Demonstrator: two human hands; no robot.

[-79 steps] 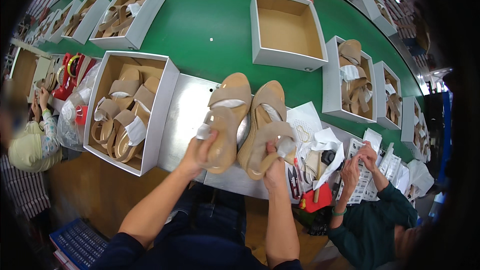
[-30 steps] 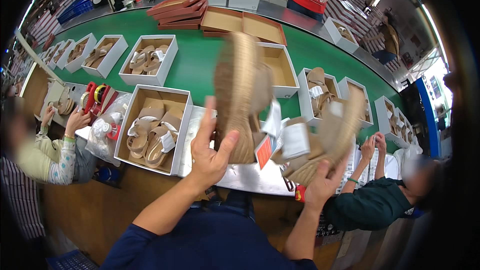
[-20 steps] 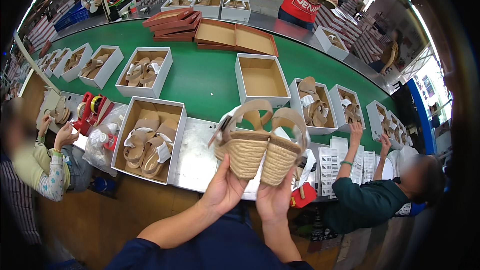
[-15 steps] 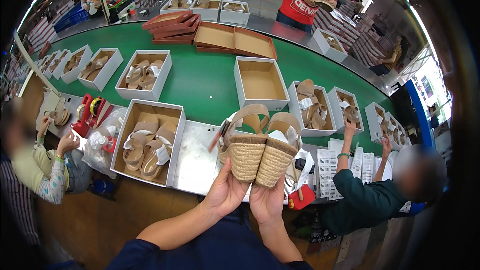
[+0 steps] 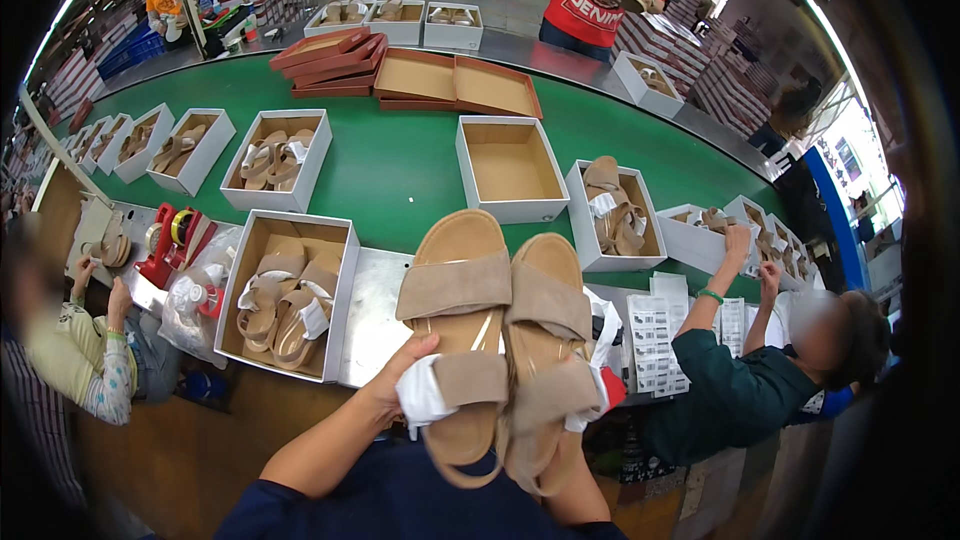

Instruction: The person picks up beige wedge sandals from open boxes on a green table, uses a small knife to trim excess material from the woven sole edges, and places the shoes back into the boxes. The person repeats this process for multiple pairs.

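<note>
A pair of tan wedge sandals is held up in front of me, insoles facing me and toes pointing away. My left hand grips the left sandal by its outer side, thumb near the strap. Behind the right sandal, my right hand closes around its heel end; most of its fingers are hidden. White paper wraps the ankle strap of the left sandal. Left of my hands, an open white box with another pair of sandals lies on the metal table edge.
An unfilled white box stands on the green conveyor belt, with boxed sandals on both sides. Brown box lids are stacked beyond. Red tape dispensers sit at left, label sheets at right. Co-workers sit on both sides.
The sandals have turned from showing their woven wedge heels to showing their insoles and straps. At right, the co-worker's hands and a sandal box have shifted.
</note>
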